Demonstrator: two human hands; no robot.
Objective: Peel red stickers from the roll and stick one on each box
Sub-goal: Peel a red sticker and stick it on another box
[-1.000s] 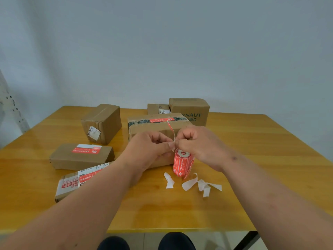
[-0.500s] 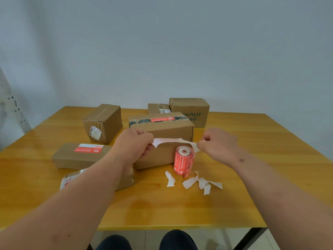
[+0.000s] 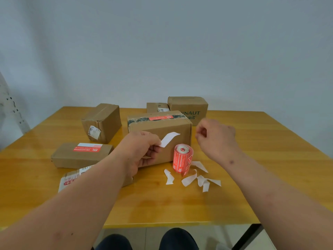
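Far left: flat brown cardboard box (image 3: 81,156) lying on the yellow wooden table (image 3: 270,159), red sticker on its top. In front of it, a small taped parcel with red print (image 3: 72,179), partly hidden by the left forearm. Behind them, a tilted brown carton with a white label (image 3: 101,122) – no red sticker visible on the faces shown.

Left hand (image 3: 142,152) pinches a white paper strip (image 3: 169,139) between thumb and fingers; strip sticks up and to the right, only its white side shows.

Centre: large brown box with dark tape (image 3: 160,129), red sticker on top. Two more cartons behind it – small one (image 3: 156,107) and the printed brown carton (image 3: 188,107).

Red sticker roll (image 3: 182,160) stands upright on the table, just in front of the large box's right end. White backing scraps (image 3: 194,178) are scattered around its base.

Right hand (image 3: 216,136) is raised above the table, right of the roll, fingers curled – can't tell if it holds anything.
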